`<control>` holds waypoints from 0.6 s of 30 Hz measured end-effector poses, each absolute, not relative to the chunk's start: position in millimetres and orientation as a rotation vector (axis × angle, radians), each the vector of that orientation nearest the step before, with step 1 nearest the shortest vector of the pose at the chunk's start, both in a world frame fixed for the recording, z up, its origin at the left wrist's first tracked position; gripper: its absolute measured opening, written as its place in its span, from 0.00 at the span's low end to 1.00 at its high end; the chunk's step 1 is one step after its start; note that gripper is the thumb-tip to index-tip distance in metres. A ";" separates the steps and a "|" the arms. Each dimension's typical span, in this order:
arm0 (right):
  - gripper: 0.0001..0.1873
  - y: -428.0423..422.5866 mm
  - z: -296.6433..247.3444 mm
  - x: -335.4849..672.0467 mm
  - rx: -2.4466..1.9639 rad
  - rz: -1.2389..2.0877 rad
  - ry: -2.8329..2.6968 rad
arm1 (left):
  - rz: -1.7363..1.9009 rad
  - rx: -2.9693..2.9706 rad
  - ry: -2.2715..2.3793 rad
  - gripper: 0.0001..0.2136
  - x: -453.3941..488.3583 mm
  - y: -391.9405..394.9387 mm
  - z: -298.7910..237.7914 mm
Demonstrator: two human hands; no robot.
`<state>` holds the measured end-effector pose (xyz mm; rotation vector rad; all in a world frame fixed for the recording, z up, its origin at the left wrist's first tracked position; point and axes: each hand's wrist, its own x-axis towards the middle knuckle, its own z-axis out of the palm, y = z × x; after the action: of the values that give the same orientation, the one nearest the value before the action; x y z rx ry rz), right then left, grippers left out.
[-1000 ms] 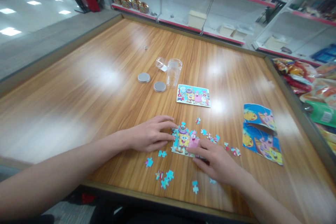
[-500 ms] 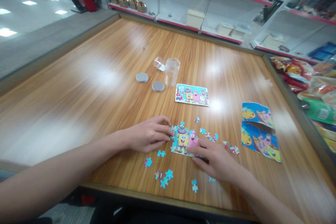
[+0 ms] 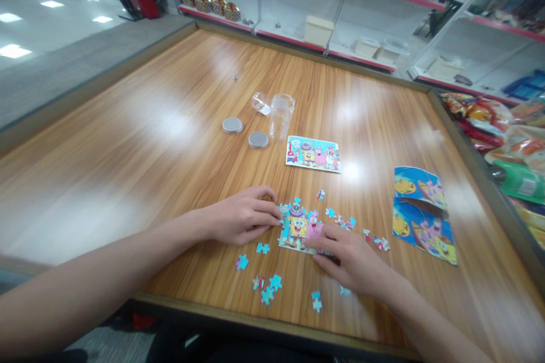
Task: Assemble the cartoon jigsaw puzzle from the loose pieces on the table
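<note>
A partly joined jigsaw puzzle (image 3: 298, 228) with a yellow square cartoon figure and a pink one lies on the wooden table. At its left edge, my left hand (image 3: 247, 216) has its fingertips against the pieces, fingers bent and apart. My right hand (image 3: 347, 255) rests over the lower right part, index finger stretched onto the pink figure and thumb lower down; it hides that corner. Neither hand visibly grips a piece. Loose puzzle pieces (image 3: 268, 294) lie in front, and more pieces (image 3: 339, 219) lie to the right. Behind the puzzle is a matching picture card (image 3: 313, 154).
Behind the card stand a clear plastic cup (image 3: 281, 117) and a small tipped clear container (image 3: 260, 104). Two silver lids (image 3: 258, 139) lie beside them. A blue cartoon-printed package (image 3: 423, 215) is at right. Snack bags (image 3: 481, 119) sit past the table's right edge, shelves (image 3: 293, 34) beyond.
The view has shifted very slightly. Both hands stay in nearly the same place at the puzzle, and the pieces have not visibly moved.
</note>
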<state>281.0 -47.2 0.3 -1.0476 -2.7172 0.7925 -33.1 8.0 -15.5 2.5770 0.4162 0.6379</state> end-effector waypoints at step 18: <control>0.15 -47.6 -2.7 284.4 -1.039 0.819 -2.717 | 0.687 2.554 0.561 0.15 -36.2 12.7 -26.2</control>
<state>284.4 -47.6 -2.7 -1.0387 -2.7169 0.8185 -36.2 12.7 -26.2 2.5537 0.5612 0.6866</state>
